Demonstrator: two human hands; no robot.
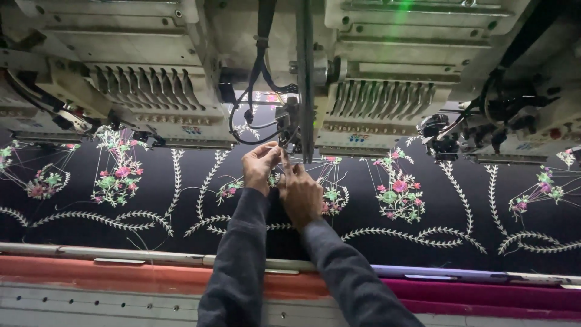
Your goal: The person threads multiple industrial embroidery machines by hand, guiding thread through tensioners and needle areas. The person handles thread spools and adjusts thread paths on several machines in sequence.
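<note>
Two hands meet just below the needle bar (304, 130) of the embroidery head (363, 103): left hand (260, 166) and right hand (301, 194) each pinch fine thread (284, 158), above the dark embroidered fabric (363, 200).

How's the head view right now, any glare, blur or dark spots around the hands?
Head view: dim overall; green glare streaks the machine top; left hand and right hand slightly soft; dark fabric swallows shadow detail; the thread between the fingers is too fine to resolve.
</note>
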